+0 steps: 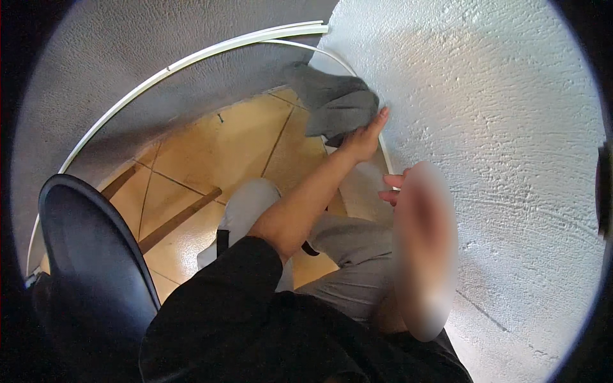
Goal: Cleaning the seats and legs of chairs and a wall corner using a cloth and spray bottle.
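A grey cloth (342, 103) hangs bunched in the corner, close against the white textured wall (517, 167). My left hand (365, 140) grips its lower right side, with one finger extended upward along the wall. Lower down, two fingertips of my right hand (395, 181) show beside a thin white cable (330, 54). The cable curves down from the trunking and passes behind the cloth. A blurred patch covers the rest of my right hand, so its grip is hidden.
White cable trunking (167, 69) runs along the grey wall (191, 24). At the left stands a black chair (91, 239). Wooden bars (179, 221) lie low over the tan tiled floor (244, 129). My legs in grey trousers (359, 242) are close to the wall.
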`<state>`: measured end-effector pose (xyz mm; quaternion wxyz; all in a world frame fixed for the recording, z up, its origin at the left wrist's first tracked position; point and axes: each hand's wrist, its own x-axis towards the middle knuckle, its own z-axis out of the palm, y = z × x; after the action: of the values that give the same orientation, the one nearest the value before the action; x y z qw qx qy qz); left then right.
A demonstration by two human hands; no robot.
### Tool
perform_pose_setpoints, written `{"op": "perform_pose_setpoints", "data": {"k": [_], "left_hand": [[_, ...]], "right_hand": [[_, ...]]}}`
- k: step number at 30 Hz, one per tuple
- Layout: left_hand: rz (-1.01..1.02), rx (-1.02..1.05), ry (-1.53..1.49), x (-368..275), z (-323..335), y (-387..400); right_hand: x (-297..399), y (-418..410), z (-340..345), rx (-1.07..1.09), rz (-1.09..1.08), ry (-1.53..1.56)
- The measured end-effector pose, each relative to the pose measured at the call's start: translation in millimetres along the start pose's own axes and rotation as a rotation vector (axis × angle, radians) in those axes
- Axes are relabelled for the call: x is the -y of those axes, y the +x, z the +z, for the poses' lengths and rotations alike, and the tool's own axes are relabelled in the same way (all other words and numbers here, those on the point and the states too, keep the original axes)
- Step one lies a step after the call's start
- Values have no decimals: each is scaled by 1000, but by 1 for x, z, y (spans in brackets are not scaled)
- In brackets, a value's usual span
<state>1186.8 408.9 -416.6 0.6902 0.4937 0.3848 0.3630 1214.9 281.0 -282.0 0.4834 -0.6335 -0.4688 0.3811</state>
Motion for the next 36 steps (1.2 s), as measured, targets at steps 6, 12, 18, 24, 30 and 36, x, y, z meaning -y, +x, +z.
{"op": "perform_pose_setpoints", "data": {"k": [6, 12, 18, 24, 30, 36], "left_hand": [[-47, -76, 59, -3, -15, 36], [-97, -110, -6, 16, -3, 32], [-202, 38, -230, 104, 13, -6], [57, -33, 253, -3, -24, -46], [-209, -91, 804, -139, -71, -122], [-243, 356, 1244, -333, -51, -190]], "right_hand": [[0, -3, -4, -7, 34, 5], [-6, 6, -5, -14, 26, 4], [-17, 57, 28, 7, -163, 8], [-27, 78, 49, -106, -260, -19], [53, 31, 35, 217, 100, -358], [187, 16, 8, 177, -211, -755]]}}
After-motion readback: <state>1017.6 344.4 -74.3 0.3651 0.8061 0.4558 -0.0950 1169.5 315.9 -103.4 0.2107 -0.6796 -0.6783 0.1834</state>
